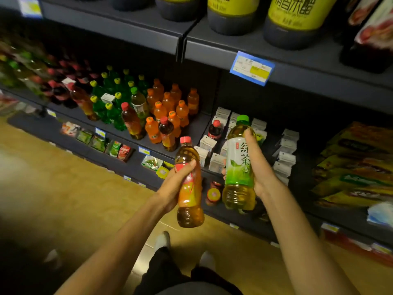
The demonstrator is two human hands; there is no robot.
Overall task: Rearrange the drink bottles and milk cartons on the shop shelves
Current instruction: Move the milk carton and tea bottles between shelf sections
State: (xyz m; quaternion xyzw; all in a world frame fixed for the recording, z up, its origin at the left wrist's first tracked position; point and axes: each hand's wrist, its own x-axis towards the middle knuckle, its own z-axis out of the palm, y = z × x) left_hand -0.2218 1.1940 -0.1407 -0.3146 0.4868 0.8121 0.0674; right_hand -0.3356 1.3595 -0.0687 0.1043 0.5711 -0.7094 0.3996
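Two bottles held off the shelf, in front of it, one per hand. Left hand [176, 184] wrapped round the middle of a red-capped tea bottle [189, 184], thumb across the red label, fingers curled behind; bottle near upright, leaning slightly. Right hand [258, 165] clamped on a green-capped tea bottle [239, 162], thumb pressed to the near side just below the neck, fingertips showing past the left edge of the label. Bottles close together, not touching.

Middle shelf [195, 126], far left part: crowded with orange soda bottles [168, 107], green bottles with yellow caps [110, 96], dark bottles with red caps further left, blurred. Two more red-capped tea bottles near the front edge among them.

Middle shelf, right part, behind the hands: white milk cartons [285, 145] in rows, with a gap down the middle. One dark cola bottle [215, 129] upright among the cartons on the left side.

Top shelf: large dark bottles with yellow labels [295, 15]. Blue price tag [252, 68] on its front edge.

Lower shelf: small snack packets [97, 143]; yellow packages far right. Wooden floor below.
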